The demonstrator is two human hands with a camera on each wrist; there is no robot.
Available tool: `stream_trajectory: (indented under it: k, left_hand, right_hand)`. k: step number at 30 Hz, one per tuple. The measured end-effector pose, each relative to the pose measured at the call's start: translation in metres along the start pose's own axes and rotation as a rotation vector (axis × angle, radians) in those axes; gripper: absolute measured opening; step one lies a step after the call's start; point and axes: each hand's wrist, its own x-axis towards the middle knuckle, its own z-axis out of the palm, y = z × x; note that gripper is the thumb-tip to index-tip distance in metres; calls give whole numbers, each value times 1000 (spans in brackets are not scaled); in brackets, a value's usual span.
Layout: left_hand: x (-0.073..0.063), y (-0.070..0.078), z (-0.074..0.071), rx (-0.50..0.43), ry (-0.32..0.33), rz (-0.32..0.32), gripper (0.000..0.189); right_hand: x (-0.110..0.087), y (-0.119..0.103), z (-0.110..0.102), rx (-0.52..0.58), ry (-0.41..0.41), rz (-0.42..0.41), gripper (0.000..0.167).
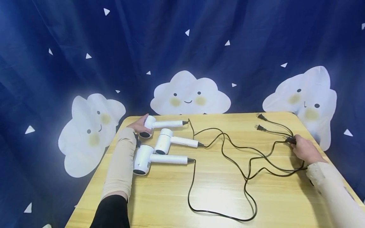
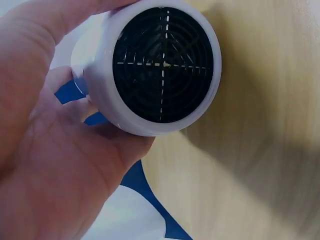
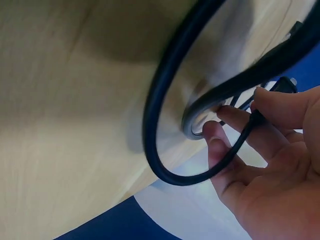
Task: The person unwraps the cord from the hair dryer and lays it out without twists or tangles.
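Three white hair dryers lie on the table, handles to the right. My left hand (image 1: 140,124) grips the head of the farthest hair dryer (image 1: 168,123); in the left wrist view its round black grille (image 2: 163,65) faces the camera, with thumb and fingers round the white casing. Nearer lie the middle hair dryer (image 1: 163,142) and the nearest hair dryer (image 1: 142,160), just beside my left forearm. At the right edge my right hand (image 1: 306,149) pinches a black plug (image 1: 291,139) by its cord end. A black cord (image 3: 195,179) loops across those fingers.
Two other black plugs, the far plug (image 1: 261,117) and the near plug (image 1: 260,128), lie at the table's back right. Black cords (image 1: 248,179) cross and tangle over the middle of the wooden table (image 1: 162,196). Behind hangs a blue curtain (image 1: 171,47) with cloud prints.
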Motion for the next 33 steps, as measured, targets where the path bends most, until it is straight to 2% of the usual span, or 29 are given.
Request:
stream_trajectory:
  k: [3, 10, 14, 17, 21, 25, 29, 33]
  left_hand:
    - [-2, 2, -2, 55, -16, -11, 116]
    - [-12, 13, -4, 193, -11, -90, 115]
    - [-18, 13, -5, 222, -16, -113, 114]
    - [-21, 12, -7, 237, 3, -115, 112]
    - [-25, 15, -13, 291, 80, -77, 100]
    - [-34, 26, -16, 306, 165, -46, 87]
    - [-53, 44, -18, 314, 279, -15, 80]
    - [-81, 67, -13, 310, 423, 40, 77]
  right_hand:
    - [1, -2, 2, -3, -7, 8, 18]
    - [2, -5, 2, 3, -3, 12, 24]
    - [1, -8, -1, 11, 3, 23, 33]
    - [0, -12, -5, 10, 45, 9, 40]
    - [-4, -21, -13, 25, 108, -11, 46]
    - [-9, -32, -26, 73, 141, -9, 50]
    - [-14, -48, -42, 144, 191, -7, 54]
    - [-19, -76, -58, 208, 260, -21, 59]
